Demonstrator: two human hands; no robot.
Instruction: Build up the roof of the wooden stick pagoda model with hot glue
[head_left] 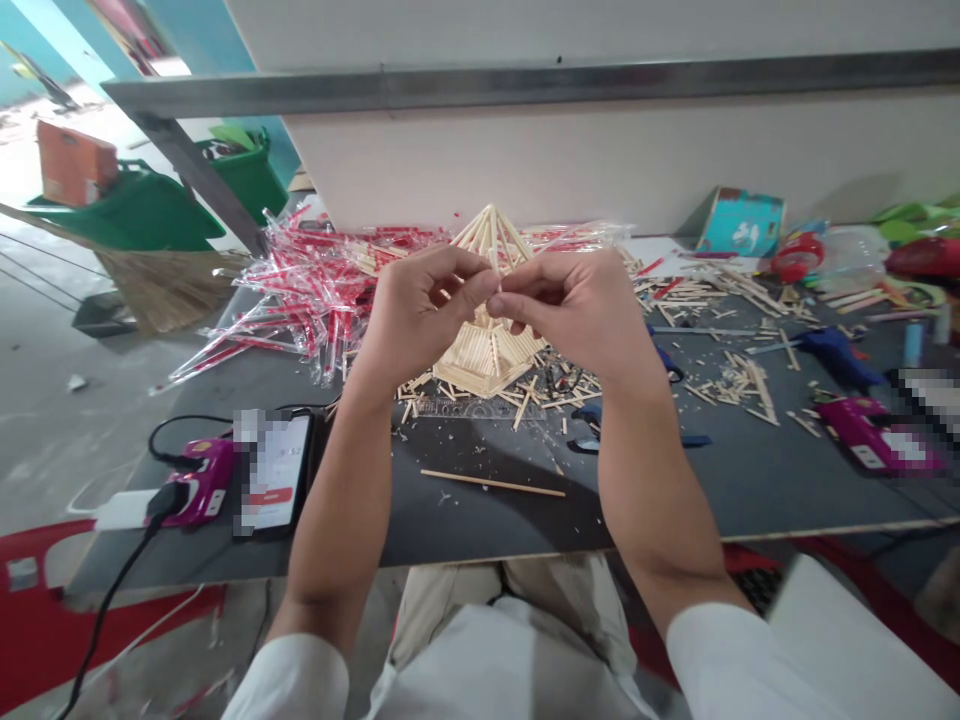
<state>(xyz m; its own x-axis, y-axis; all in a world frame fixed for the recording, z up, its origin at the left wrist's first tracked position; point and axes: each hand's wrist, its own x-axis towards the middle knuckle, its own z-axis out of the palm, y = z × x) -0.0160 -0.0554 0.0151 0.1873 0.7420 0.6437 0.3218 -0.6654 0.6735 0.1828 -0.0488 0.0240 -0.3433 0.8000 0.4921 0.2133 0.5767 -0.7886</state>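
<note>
Over the middle of the table, a model built of thin wooden sticks point(487, 365) stands with a many-sided base and a pointed frame of sticks at its top. My left hand point(431, 305) and my right hand point(566, 305) meet in front of its upper part. Thumb and fingers of each are pinched together, almost touching the other hand. Whatever lies between the fingertips is too small or hidden to name. The hands cover the middle of the model. Nearer to me, a single loose wooden stick point(493, 483) lies on the dark table point(480, 535).
Red-and-clear plastic wrappers point(300, 290) heap at the left. A phone point(277, 470) and a purple power strip point(206, 480) lie front left. Broken sticks point(739, 385), a blue glue gun point(836, 355) and a second purple power strip point(874, 435) are at right. A clear ruler point(480, 408) lies before the model.
</note>
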